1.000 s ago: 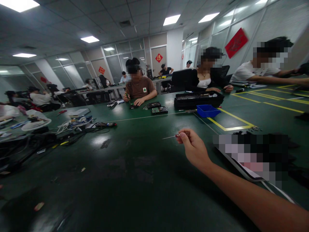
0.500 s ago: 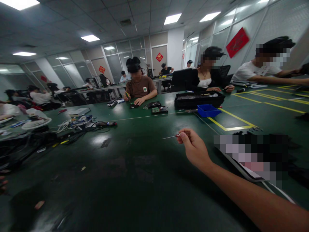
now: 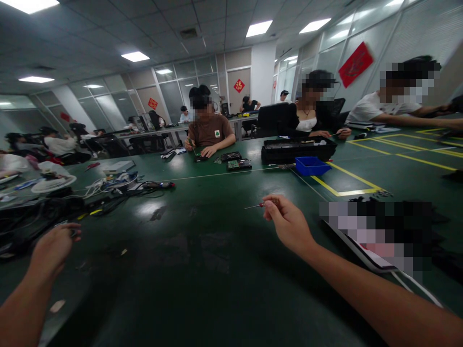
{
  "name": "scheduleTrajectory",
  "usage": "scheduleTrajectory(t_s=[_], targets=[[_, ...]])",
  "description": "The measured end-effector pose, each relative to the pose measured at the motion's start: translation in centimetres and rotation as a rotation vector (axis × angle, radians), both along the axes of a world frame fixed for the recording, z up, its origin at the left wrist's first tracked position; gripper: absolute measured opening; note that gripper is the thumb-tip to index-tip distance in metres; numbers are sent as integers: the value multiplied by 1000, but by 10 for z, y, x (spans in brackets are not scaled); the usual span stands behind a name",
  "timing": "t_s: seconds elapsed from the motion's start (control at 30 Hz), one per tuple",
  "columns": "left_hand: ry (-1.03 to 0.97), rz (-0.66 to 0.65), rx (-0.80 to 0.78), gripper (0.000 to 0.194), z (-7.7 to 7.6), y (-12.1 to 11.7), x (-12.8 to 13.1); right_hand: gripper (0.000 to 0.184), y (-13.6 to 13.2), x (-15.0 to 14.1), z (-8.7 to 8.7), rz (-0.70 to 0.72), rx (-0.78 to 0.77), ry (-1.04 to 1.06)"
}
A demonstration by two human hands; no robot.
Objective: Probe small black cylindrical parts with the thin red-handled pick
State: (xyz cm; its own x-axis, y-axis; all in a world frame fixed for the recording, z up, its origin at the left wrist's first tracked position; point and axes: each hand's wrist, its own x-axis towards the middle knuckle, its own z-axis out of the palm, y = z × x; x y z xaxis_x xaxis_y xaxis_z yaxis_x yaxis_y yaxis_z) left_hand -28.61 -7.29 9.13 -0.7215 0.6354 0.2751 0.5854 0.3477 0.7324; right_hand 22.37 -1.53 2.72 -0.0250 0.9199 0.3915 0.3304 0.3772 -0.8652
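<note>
My right hand [image 3: 287,221] grips a small screwdriver [image 3: 254,206] with a red collar, its thin metal shaft pointing left above the green table [image 3: 173,294]. On the left side, my left hand [image 3: 54,248] is raised over the table with its fingers curled. A small dark, shiny item [image 3: 74,232] shows between those fingers, too little of it visible to name. Black cables [image 3: 39,212] lie just beyond my left hand.
Across the table a person [image 3: 211,130] works on a device near bare circuit-board drives [image 3: 238,165]. A blue bin [image 3: 311,166] stands before a long black tray [image 3: 298,150]. To my right lies a partly blurred flat object [image 3: 361,246] with white cords. Tangled cables [image 3: 119,185] lie left.
My left hand has come into view from the left edge, rising over the table with a small dark item. My right hand and the screwdriver have shifted only slightly.
</note>
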Motion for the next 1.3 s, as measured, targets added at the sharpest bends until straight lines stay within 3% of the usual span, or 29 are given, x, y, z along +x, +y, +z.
scheduleTrajectory(t_s=[0.1,0.23,0.43,0.6,0.73,0.8,0.9,1.07,1.3], targets=[[-145,-115,-37,18,-15,30,27,30,0,0,-3,20,-23,-20],[-13,-454,-150,25,-19,57,106,31,0,0,-3,27,-55,-48],[-66,-935,-185,26,-28,73,231,33,-1,0,1,22,-43,-146],[-36,-1149,-225,28,-55,76,294,34,-3,1,2,8,-25,-159],[122,-1192,-196,29,-75,74,307,33,-3,2,1,3,-21,-131],[156,-1167,-199,26,-83,73,303,31,-3,2,1,10,-20,-82],[144,-1111,-163,36,-89,73,294,28,-2,1,0,46,-22,37],[51,-1128,-58,27,-90,73,288,29,-2,-1,-2,111,-41,113],[37,-1201,59,34,-87,71,290,28,-1,-3,-7,117,-45,109]])
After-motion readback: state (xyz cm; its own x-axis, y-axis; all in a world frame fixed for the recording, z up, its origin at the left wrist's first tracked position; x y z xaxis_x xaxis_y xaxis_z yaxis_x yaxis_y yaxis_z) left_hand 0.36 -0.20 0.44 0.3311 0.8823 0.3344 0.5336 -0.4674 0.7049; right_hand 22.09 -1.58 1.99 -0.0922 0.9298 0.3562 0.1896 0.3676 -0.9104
